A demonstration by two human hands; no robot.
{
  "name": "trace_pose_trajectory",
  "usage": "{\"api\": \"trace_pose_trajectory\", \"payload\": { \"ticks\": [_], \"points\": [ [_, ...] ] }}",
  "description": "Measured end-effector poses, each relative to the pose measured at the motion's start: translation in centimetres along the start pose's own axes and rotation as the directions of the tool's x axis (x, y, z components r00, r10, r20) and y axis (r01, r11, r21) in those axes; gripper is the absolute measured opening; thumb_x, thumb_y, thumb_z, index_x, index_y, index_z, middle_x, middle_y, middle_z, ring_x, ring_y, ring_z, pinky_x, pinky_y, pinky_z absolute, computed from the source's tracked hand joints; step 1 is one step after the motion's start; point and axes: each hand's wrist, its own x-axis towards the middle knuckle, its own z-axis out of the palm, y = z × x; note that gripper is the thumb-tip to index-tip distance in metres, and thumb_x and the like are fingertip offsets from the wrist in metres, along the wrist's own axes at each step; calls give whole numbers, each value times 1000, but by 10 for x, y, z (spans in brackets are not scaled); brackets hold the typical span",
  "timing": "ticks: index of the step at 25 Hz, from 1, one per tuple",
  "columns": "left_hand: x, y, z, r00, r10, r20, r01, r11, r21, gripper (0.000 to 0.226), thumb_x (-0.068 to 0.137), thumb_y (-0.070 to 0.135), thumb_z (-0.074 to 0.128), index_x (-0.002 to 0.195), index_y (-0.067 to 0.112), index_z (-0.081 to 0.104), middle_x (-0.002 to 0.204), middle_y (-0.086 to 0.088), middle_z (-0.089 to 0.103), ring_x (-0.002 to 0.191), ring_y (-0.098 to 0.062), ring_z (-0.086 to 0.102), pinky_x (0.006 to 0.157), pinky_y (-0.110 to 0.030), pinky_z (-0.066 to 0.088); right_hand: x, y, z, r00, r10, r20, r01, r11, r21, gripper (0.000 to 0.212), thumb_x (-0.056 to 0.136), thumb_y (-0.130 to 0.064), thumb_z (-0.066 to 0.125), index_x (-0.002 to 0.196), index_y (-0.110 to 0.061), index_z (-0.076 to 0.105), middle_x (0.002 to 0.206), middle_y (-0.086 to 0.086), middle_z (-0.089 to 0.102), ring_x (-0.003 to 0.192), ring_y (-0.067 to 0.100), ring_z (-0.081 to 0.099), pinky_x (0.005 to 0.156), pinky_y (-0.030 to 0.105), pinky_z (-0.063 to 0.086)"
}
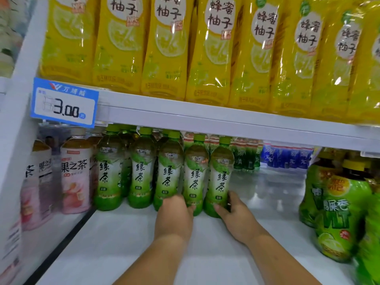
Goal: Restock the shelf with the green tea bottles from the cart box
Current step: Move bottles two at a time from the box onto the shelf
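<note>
Green labels face us on five green tea bottles (141, 173) standing in a row on the lower shelf (127, 233), with more behind them. The upper shelf (205, 118) hides some caps. The small bottles at the back (285, 157) are too blurry to read, the yellow bottles (164, 48) are cut off at the top, and the lime bottles (337, 212) smear at the right edge.

Both arms reach in from below. The left hand (174, 217) shows us its back at the foot of the third bottle (168, 173). Its fingers are hidden, so we cannot tell if it grips or just pushes. The right hand (236, 214) wraps the foot of the fifth bottle (220, 177), thumb in front, fingers round the right side.
</note>
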Motion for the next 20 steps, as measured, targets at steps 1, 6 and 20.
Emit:
{"api": "trace_pose_trajectory", "payload": {
  "ticks": [1, 6, 20],
  "points": [
    [1, 0, 0, 1000, -13, -1, 13, 1000, -9, 26, 91, 35, 70, 96, 10, 73, 95, -8, 74, 91, -25, 69, 78, -32, 55, 0, 0, 0, 1000, -9, 7, 9, 1000, -11, 40, 97, -27, 64, 133, -25, 47, 121, -7, 65, 110, 12, 61, 93, 26, 47],
    [3, 0, 0, 999, -37, -9, 37, 999, -18, 27, 90, 38, 71, 90, 11, 70, 90, -8, 72, 88, -27, 69, 75, -32, 55, 0, -1, 0, 999, -32, 5, 32, 998, -52, 44, 97, -30, 62, 138, -25, 47, 122, -7, 65, 110, 13, 61, 95, 27, 47],
    [-16, 8, -14, 991, -115, 72, 133, 927, -349, 24, 95, 26, 59, 111, 9, 66, 97, -5, 70, 85, -22, 58, 74, -23, 42, -13, -16, -6, 986, 146, -86, -153, 986, -73, 44, 100, -41, 52, 135, -14, 55, 135, 6, 61, 120, 24, 57, 98, 30, 45]
  ]
}}
